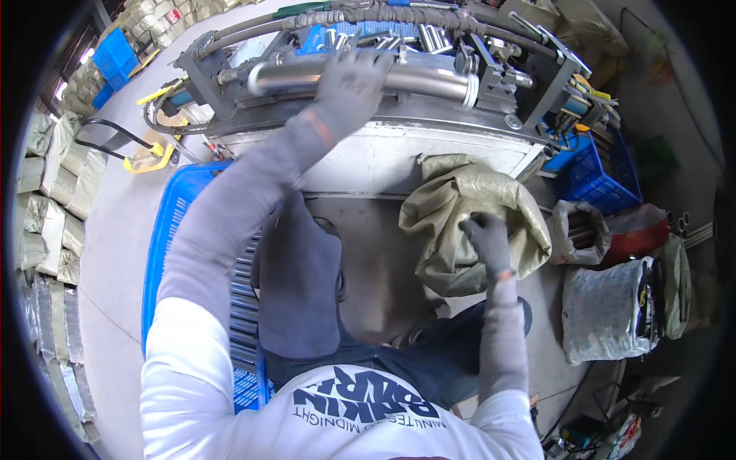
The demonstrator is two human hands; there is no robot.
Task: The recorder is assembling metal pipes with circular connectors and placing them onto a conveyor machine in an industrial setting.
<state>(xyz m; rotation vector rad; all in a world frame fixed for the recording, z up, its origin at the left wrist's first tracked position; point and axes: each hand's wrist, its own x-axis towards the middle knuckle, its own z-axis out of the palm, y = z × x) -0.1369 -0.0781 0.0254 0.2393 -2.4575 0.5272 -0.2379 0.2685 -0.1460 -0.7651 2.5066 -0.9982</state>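
My left hand (354, 86), in a grey glove, reaches across the bench fixture and lies over a shiny metal tube (429, 83), its fingers bent round the far side. White rings show at both ends of the tube, and its left end is slightly blurred. My right hand (488, 239), gloved too, is closed above the mouth of an olive woven sack (448, 222). Whatever its fingers may hold is hidden. The sack stands on the floor in front of the bench, its rim folded and crumpled.
Clamps and hoses (360, 17) frame the fixture. Behind it, a blue crate (310, 38) holds short metal pieces. Beside my left leg stands a blue basket (157, 253) of tubes. More sacks (606, 310) and a blue crate (602, 176) sit at right; wrapped bundles (50, 184) line the left.
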